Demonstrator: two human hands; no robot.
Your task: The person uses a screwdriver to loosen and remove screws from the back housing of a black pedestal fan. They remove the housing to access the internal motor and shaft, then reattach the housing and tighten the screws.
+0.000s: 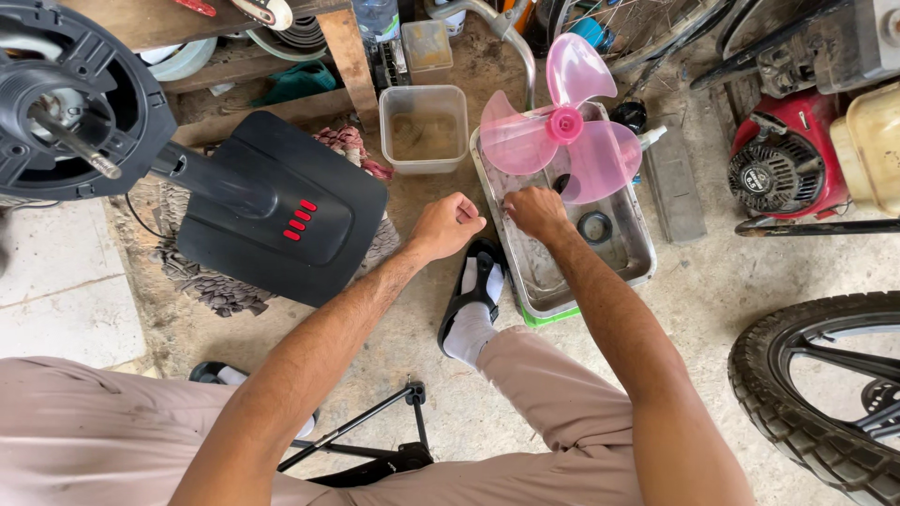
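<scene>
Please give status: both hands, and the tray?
Left hand a loose fist, empty. Right hand reaching into metal tray, grasp hidden. Pink fan blade lies across tray.

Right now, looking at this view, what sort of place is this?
Probably a home repair workshop or garage. A red small engine and a knobby tyre sit on the concrete floor, and a stand fan base lies dismantled beside a metal tray holding its pink fan blade.

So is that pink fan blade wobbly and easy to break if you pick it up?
Probably light: the pink blade looks like thin, see-through plastic. Its three wide blades would likely flex a bit and could crack if bent hard. It leans on the metal tray rim, so a nudge from the right hand might tip it.
</scene>
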